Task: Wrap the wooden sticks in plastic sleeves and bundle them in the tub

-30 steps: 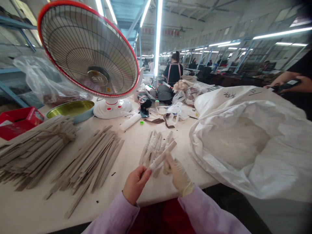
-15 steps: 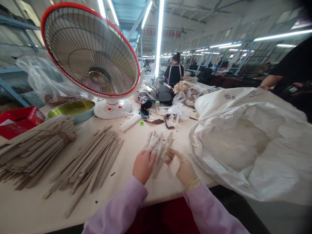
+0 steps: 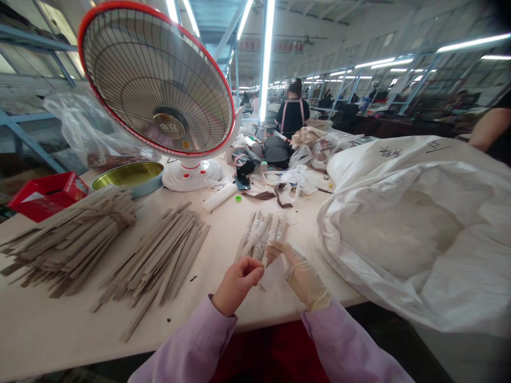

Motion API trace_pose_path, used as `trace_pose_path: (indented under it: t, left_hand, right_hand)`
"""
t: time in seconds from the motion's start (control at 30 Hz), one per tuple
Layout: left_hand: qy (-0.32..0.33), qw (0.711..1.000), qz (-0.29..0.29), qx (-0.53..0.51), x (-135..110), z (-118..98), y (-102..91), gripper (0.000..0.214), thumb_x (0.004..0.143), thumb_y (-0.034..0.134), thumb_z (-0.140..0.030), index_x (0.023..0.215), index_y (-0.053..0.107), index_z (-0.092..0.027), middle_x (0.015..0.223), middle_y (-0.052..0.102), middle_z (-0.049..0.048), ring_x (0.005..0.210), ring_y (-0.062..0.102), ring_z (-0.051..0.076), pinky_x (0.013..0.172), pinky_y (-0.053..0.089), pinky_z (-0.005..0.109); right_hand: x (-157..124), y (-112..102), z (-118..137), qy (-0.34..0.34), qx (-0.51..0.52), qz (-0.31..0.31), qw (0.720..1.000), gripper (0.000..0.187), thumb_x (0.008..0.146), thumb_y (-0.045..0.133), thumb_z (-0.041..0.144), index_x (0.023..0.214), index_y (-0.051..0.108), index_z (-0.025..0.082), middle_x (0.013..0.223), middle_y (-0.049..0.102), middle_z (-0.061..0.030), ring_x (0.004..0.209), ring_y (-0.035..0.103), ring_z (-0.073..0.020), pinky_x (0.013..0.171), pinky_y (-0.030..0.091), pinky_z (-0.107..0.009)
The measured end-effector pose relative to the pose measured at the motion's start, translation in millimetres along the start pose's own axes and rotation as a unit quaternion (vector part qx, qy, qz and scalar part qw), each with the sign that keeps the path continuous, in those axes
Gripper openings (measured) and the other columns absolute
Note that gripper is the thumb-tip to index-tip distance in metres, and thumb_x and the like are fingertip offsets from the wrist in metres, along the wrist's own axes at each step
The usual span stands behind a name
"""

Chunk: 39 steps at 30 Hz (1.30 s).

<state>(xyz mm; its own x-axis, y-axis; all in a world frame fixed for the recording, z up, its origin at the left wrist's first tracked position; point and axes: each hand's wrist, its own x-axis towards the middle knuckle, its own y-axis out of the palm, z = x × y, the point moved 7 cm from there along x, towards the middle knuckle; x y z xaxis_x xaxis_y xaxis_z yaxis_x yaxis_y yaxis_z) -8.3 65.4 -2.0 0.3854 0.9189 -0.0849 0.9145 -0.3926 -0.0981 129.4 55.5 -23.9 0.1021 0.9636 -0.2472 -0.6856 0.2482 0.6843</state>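
Note:
Several flat grey-brown strips (image 3: 259,234), partly wrapped in white material, lie side by side on the table in front of me. Just below them, my bare left hand (image 3: 238,282) is closed, its thumb pressed against the curled fingers. Whatever it may hold there is hidden. My right hand (image 3: 301,274) wears a pale thin glove and pinches a thin whitish sheet (image 3: 278,274), which hangs down beside the wrapped strips. The two hands are a short gap apart. To the left lies a loose pile of bare strips (image 3: 159,255).
A tied bundle of strips (image 3: 72,239), a red box (image 3: 48,197) and a round tray (image 3: 130,178) are at left. A large heater (image 3: 191,175) stands behind. A big white sack (image 3: 399,298) fills the right side; a co-worker's arm (image 3: 491,127) is beyond it.
My left hand has come off the wrapped strips, drawn back toward me and closed. My right hand stays near them; the whitish sheet now hangs more spread out. The view has shifted slightly.

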Motion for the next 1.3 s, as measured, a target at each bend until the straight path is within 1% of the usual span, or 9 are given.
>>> trace_pose_path:
  t: [0.17,0.27,0.43,0.6,0.77,0.93,1.07,1.17,1.3]
  left_hand:
    - [-0.017,1.0,0.001,0.005,-1.5,6.7,-1.0,0.027,0.073,0.057,-0.037,0.087,0.059,-0.014,0.065,0.055,0.0003,0.054,0.049,0.01,0.051,0.042,0.023]
    - [-0.002,1.0,0.005,0.004,-1.1,13.0,5.1,0.021,0.068,0.062,-0.032,0.079,0.055,-0.015,0.067,0.056,0.0003,0.055,0.049,0.01,0.05,0.041,0.022]
    - [0.02,0.996,-0.048,0.068,-1.4,17.0,-0.8,0.015,0.074,0.056,-0.029,0.069,0.05,-0.017,0.055,0.05,-0.0038,0.051,0.048,0.01,0.051,0.039,0.023]
    - [0.033,0.988,-0.045,0.143,-5.5,8.2,-1.3,0.024,0.083,0.044,-0.036,0.071,0.053,-0.017,0.056,0.052,-0.002,0.053,0.051,0.013,0.054,0.04,0.025]
    - [0.073,0.976,-0.062,0.197,-8.0,-0.8,-0.9,0.017,0.078,0.053,-0.032,0.074,0.057,-0.016,0.067,0.057,0.0008,0.062,0.051,0.014,0.058,0.04,0.025]
    - [0.062,0.981,-0.088,0.161,-6.0,-0.8,-6.4,0.019,0.077,0.051,-0.032,0.069,0.055,-0.015,0.06,0.051,-0.002,0.058,0.047,0.011,0.055,0.039,0.022]
    - [0.061,0.981,-0.062,0.174,-1.9,-1.2,-14.4,0.025,0.08,0.047,-0.037,0.071,0.056,-0.015,0.062,0.055,-0.0012,0.059,0.051,0.012,0.056,0.041,0.022]
    - [0.069,0.938,-0.055,0.334,5.7,2.3,-45.0,0.033,0.088,0.035,-0.037,0.086,0.06,-0.016,0.078,0.063,0.0037,0.074,0.058,0.014,0.069,0.045,0.024]
    - [-0.056,0.781,-0.132,0.608,16.2,28.7,-124.6,0.031,0.086,0.041,-0.028,0.108,0.055,-0.013,0.108,0.06,0.0142,0.098,0.057,0.022,0.084,0.042,0.032]
  right_hand:
    - [0.8,0.7,-8.7,0.012,-0.015,-0.024,1.0,0.025,0.066,0.071,0.039,0.08,0.068,0.017,0.073,0.07,-0.0041,0.07,0.064,-0.017,0.069,0.051,-0.03]
    - [0.3,0.4,-15.5,0.02,-0.027,-0.024,0.999,0.026,0.067,0.069,0.041,0.081,0.068,0.018,0.073,0.069,-0.0034,0.068,0.064,-0.018,0.064,0.051,-0.031]
    - [-6.7,7.9,-20.1,0.033,-0.031,0.051,0.998,0.031,0.07,0.067,0.039,0.095,0.065,0.019,0.083,0.069,-0.0043,0.081,0.063,-0.0208,0.072,0.05,-0.035]
    - [-5.4,8.4,-10.6,-0.069,-0.109,0.033,0.991,0.022,0.068,0.069,0.03,0.088,0.066,0.021,0.094,0.067,-0.0022,0.091,0.058,-0.0192,0.087,0.043,-0.036]
    - [-4.1,7.2,-9.0,-0.141,-0.176,0.011,0.974,0.017,0.071,0.067,0.026,0.086,0.066,0.02,0.092,0.065,-0.0017,0.091,0.056,-0.0169,0.092,0.039,-0.033]
    - [-9.0,10.2,-26.7,-0.058,-0.108,0.025,0.992,0.026,0.07,0.068,0.03,0.093,0.061,0.02,0.086,0.064,-0.0013,0.078,0.059,-0.0161,0.073,0.049,-0.032]
    - [-8.4,11.9,-41.3,0.003,-0.203,0.043,0.978,0.027,0.065,0.071,0.036,0.077,0.061,0.014,0.059,0.054,0.0027,0.049,0.048,-0.009,0.047,0.044,-0.023]
    - [-4.6,7.0,-37.4,-0.009,-0.21,0.032,0.977,0.026,0.065,0.071,0.036,0.066,0.056,0.015,0.055,0.048,0.0042,0.045,0.041,-0.0065,0.042,0.037,-0.021]
    - [0.0,3.5,-23.6,-0.044,-0.162,0.025,0.986,0.028,0.067,0.071,0.034,0.064,0.049,0.017,0.054,0.044,0.006,0.043,0.037,-0.0053,0.039,0.033,-0.019]
